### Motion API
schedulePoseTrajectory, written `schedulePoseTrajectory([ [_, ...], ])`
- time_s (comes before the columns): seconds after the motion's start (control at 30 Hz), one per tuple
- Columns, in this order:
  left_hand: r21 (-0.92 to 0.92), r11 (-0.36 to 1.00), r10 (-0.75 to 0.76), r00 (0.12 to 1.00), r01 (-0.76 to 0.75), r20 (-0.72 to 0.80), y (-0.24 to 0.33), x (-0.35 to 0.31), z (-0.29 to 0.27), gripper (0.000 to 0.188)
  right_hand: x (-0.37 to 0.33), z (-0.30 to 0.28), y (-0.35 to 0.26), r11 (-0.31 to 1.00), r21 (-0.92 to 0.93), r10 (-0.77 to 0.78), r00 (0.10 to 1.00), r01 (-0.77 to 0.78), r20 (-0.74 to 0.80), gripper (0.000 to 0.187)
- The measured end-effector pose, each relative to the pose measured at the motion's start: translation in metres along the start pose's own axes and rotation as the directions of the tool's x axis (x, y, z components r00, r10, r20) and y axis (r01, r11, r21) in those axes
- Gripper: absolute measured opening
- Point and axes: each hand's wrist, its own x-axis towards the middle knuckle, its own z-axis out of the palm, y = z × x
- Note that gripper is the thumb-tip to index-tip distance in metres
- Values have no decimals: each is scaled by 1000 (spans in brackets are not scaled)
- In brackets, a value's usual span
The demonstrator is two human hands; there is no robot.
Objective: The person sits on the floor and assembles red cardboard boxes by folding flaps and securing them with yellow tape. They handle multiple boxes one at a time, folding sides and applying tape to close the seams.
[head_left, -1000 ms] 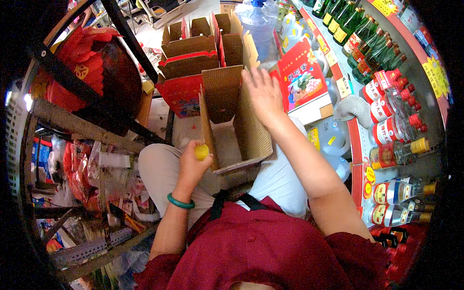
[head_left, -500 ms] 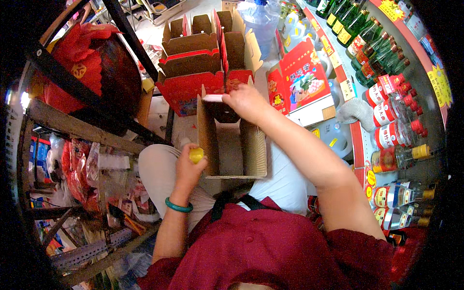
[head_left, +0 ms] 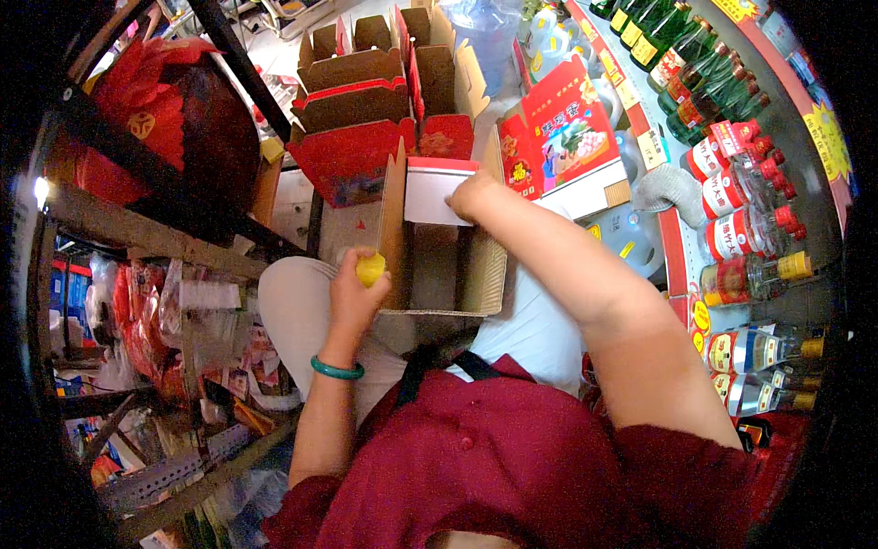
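Observation:
Between my knees stands an open cardboard box (head_left: 495, 286), brown inside. My right hand (head_left: 473, 198) reaches to its far end. Its curled fingers are at the right edge of a white flap (head_left: 437, 194) with a red upper edge, which faces me. The fingertips are partly hidden. My left hand (head_left: 355, 291) is raised beside the box's near left corner. It is closed around a small, rounded yellow thing (head_left: 370, 270) whose kind I cannot make out.
Beyond stand several open red boxes (head_left: 352, 151). A flattened red printed carton (head_left: 572, 137) leans to the right. Shelves of green bottles (head_left: 663, 46) and clear bottles (head_left: 727, 233) line the right side. A metal rack (head_left: 146, 224) with bagged goods is at left.
The white flap, seen nearly edge-on before, now turns its broad face toward me inside the box's far end. My right hand has moved slightly nearer; the left keeps its yellow thing.

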Motion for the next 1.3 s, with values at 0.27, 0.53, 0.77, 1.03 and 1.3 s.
schedulePoseTrajectory([
  [0.27,-27,1000,10,999,-11,-35,-9,1,1,35,-80,-29,-31,502,731,-584,805,462,-107,80],
  [0.53,-35,999,-22,1000,21,-13,-2,3,-3,35,-88,-29,-30,629,691,-435,898,356,-67,39],
  [0.77,-125,990,-61,998,58,-15,-9,1,-2,37,-56,-19,-42,964,266,-47,982,-3,184,32],
  [1.03,-112,993,-41,999,39,-12,-11,0,7,39,5,23,-64,998,3,58,961,-61,269,26],
  [1.3,-24,1000,0,998,-2,-63,-1,-4,2,38,-48,-28,-44,932,348,37,931,98,-362,30],
])
